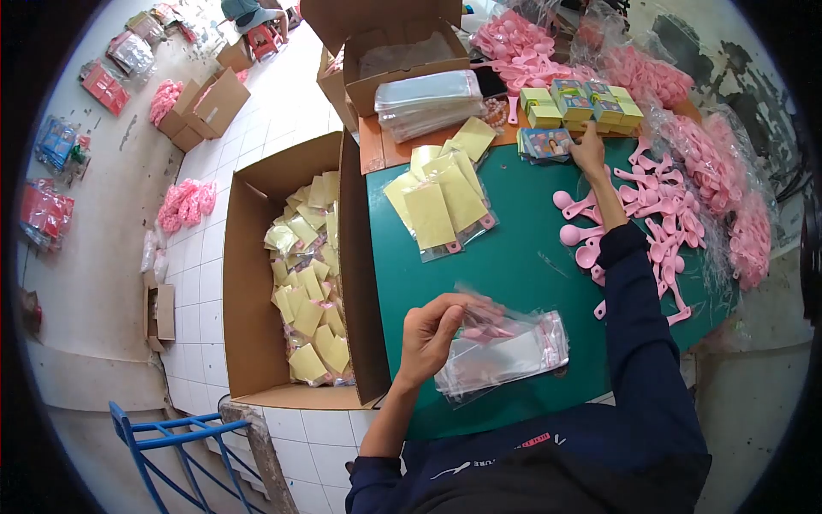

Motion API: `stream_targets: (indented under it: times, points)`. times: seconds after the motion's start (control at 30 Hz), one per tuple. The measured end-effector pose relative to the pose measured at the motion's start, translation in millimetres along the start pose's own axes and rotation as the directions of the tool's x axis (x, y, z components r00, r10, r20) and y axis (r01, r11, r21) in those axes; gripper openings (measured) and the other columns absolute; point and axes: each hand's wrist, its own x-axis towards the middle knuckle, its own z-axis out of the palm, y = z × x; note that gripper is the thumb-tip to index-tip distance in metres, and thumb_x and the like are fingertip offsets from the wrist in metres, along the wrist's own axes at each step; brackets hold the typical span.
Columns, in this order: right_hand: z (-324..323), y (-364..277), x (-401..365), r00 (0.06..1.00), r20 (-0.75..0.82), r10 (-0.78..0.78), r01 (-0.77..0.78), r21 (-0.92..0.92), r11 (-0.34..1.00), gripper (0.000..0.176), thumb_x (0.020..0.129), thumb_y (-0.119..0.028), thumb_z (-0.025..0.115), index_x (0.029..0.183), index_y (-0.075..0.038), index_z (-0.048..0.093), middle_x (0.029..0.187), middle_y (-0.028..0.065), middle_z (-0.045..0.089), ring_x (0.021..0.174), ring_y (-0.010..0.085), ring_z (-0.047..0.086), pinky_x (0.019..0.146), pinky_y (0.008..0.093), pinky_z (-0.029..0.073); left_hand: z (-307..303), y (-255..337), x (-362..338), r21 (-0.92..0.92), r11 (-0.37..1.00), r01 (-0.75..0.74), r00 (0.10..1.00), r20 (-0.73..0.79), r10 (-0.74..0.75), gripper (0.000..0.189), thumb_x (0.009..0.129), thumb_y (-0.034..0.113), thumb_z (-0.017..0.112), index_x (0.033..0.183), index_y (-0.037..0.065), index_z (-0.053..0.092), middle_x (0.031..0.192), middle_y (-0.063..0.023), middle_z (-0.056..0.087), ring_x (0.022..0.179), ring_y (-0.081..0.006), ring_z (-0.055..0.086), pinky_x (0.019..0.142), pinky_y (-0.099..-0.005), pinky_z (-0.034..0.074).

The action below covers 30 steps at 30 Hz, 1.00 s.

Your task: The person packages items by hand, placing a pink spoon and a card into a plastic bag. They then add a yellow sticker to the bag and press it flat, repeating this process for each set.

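My left hand [431,332] pinches a clear plastic bag [505,347] with pink spoons inside, held just above the near edge of the green table [522,248]. My right hand [588,147], arm stretched out in a dark blue sleeve, rests its fingers on a stack of printed cards [545,142] at the far side of the table. Loose pink spoons [651,223] lie scattered to the right of that arm. A pile of finished packets with yellow cards [441,201] sits at the table's left.
An open cardboard box [291,274] of yellow-carded packets stands on the floor left of the table. Yellow-green small boxes [582,103], a stack of clear bags [428,101], another carton [402,51] and bags of pink spoons [719,163] crowd the far edge. A blue metal frame [171,437] stands near left.
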Motion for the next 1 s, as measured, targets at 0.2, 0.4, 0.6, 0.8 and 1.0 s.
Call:
stream_targets:
  times: [0.2, 0.4, 0.6, 0.8, 1.0]
  points:
    - [-12, 9, 14, 0.964, 0.250, 0.089, -0.081, -0.042, 0.996, 0.021, 0.071, -0.010, 0.066, 0.090, -0.003, 0.063, 0.072, 0.0129, 0.064, 0.072, 0.0275, 0.064, 0.070, 0.0367, 0.050, 1, -6, -2, 0.012, 0.994, 0.110, 0.994, 0.020, -0.110, 0.026, 0.097, 0.011, 0.040, 0.107, -0.004, 0.059, 0.095, -0.0146, 0.067, 0.087, -0.0189, 0.066, 0.074, -0.0282, 0.053]
    - [-110, -81, -4, 0.872, 0.480, -0.102, -0.121, 0.412, 0.903, 0.012, 0.081, -0.008, 0.061, 0.090, -0.001, 0.059, 0.076, 0.0097, 0.063, 0.068, 0.0150, 0.062, 0.060, 0.0289, 0.049, -2, 3, 0, -0.018, 0.963, 0.269, 0.962, -0.039, -0.269, 0.028, 0.098, 0.015, 0.039, 0.110, -0.003, 0.057, 0.098, -0.0146, 0.066, 0.087, -0.0193, 0.066, 0.074, -0.0268, 0.054]
    - [-249, -163, -72, 0.577, 0.726, -0.375, -0.282, 0.608, 0.742, 0.011, 0.083, 0.002, 0.060, 0.094, 0.002, 0.058, 0.083, 0.0005, 0.060, 0.075, 0.0076, 0.059, 0.062, 0.0211, 0.048, 0, -5, 10, -0.032, 0.950, 0.310, 0.949, -0.043, -0.311, 0.029, 0.098, 0.016, 0.040, 0.109, -0.004, 0.057, 0.099, -0.0152, 0.065, 0.089, -0.0200, 0.065, 0.077, -0.0272, 0.054]
    - [-272, -175, -86, 0.628, 0.547, -0.553, 0.214, 0.562, 0.799, 0.013, 0.079, 0.004, 0.060, 0.091, 0.001, 0.062, 0.078, 0.0091, 0.062, 0.067, 0.0154, 0.063, 0.058, 0.0259, 0.049, 9, -7, 13, 0.082, 0.947, 0.310, 0.950, 0.014, -0.312, 0.028, 0.098, 0.016, 0.041, 0.108, -0.004, 0.057, 0.098, -0.0137, 0.065, 0.090, -0.0191, 0.065, 0.079, -0.0282, 0.053]
    - [-279, -176, -93, 0.702, 0.509, -0.498, 0.137, 0.589, 0.796, 0.016, 0.075, 0.005, 0.061, 0.090, -0.001, 0.063, 0.079, 0.0107, 0.063, 0.070, 0.0220, 0.063, 0.060, 0.0304, 0.049, 8, -3, 12, 0.070, 0.942, 0.328, 0.944, 0.020, -0.330, 0.028, 0.098, 0.016, 0.041, 0.107, -0.004, 0.057, 0.097, -0.0142, 0.065, 0.089, -0.0198, 0.065, 0.077, -0.0286, 0.052]
